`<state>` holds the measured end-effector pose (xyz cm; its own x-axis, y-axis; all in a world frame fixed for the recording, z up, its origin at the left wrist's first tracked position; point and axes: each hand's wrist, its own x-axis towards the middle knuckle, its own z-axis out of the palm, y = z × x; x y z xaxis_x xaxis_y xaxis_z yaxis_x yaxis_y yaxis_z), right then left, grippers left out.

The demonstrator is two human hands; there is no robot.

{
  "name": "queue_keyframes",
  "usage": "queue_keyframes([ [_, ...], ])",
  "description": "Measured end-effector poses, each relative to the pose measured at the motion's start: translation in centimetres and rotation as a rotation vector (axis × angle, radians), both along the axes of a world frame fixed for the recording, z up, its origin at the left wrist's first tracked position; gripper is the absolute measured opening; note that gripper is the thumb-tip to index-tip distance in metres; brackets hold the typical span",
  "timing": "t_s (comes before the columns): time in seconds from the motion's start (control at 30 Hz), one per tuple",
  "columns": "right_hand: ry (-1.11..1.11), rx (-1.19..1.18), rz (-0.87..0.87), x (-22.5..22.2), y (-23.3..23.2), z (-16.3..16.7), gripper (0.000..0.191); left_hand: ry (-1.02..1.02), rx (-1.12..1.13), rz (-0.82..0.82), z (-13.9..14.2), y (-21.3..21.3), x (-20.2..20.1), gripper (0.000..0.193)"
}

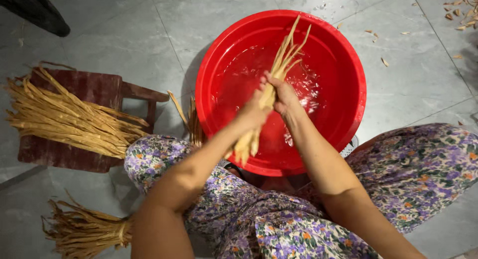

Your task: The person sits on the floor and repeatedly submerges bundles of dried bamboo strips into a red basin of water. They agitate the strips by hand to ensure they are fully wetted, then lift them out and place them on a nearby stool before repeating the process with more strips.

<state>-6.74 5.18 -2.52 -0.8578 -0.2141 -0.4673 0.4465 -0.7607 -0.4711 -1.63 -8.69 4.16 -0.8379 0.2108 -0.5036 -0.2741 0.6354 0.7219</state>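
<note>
Straw-coloured strips lie in a loose heap on a low dark-red wooden stool at the far left, their ends fanning out past its edges. Below that, on the grey tiled floor, sits a tied bundle of the same dry fibre, bound near its right end and frayed at the left. A few more strips stand just beside the left rim of the basin.

At the middle, the left hand is closed round the lower part of a handful of pale strips, fingers wrapped tight about it. The right hand clasps the same handful just above, fingers curled over it, so the two hands touch or nearly touch. The handful runs slantwise, its thin tips splaying up over the far side of the basin and its thicker butt ends hanging down past the left wrist, over the near rim. It looks wet, though the blur makes that hard to tell.

Beneath the hands is a wide red plastic basin with shallow, rippled water in it. The person's knees, in purple flowered trousers, flank the basin's near side.

At the far right, small tan scraps are scattered on the tiles.
</note>
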Motion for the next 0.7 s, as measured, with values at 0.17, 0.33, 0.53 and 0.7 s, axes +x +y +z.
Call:
queue_keyframes([
  [0.17,-0.304,0.195,-0.293,0.1,5.8,-5.5,0.027,0.097,-0.068,-0.340,4.7,0.8,5.7,0.051],
  [0.33,-0.101,0.316,-0.295,0.6,10.8,-8.8,0.033,0.022,0.086,-0.379,10.7,-1.8,5.5,0.048],
  [0.53,-0.280,0.023,-0.498,1.1,10.6,-6.8,0.081,0.065,0.451,-0.159,11.0,-7.1,1.9,0.040],
  [0.7,-0.214,0.086,-0.130,2.1,3.5,-0.2,0.102,0.031,0.252,0.105,4.2,-6.7,-1.8,0.034],
])
